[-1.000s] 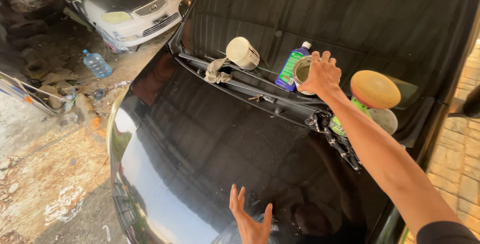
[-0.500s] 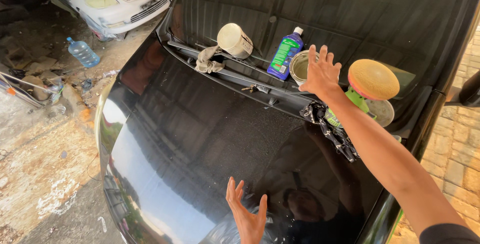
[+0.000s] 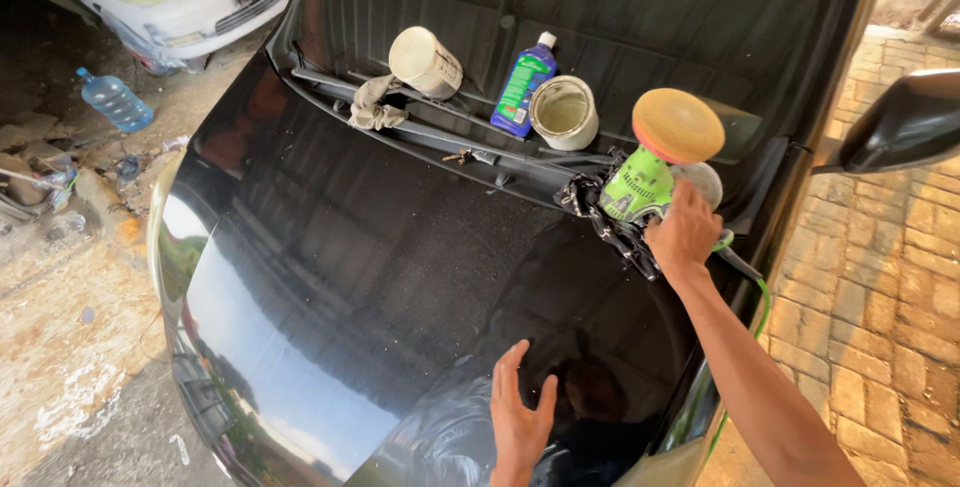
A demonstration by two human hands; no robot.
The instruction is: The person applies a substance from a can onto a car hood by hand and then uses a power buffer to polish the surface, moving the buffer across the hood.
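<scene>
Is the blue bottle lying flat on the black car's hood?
No, the blue bottle leans on the windshield beside an open can.

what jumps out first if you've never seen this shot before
The glossy black car bonnet fills the frame, mirroring sky and roof. At its far right edge by the windscreen, the right hand rests on a green polisher with an orange-tan foam pad. The left hand lies flat on the bonnet's near part.

- One view only: head camera, looking steeply down and forward over a black car hood [image 3: 400, 247].
- Near: arm's reach of the hood; windshield [image 3: 620, 7] at top.
- Ground at left, brick paving [image 3: 880, 287] at right.
- No second view to overlap.
</scene>
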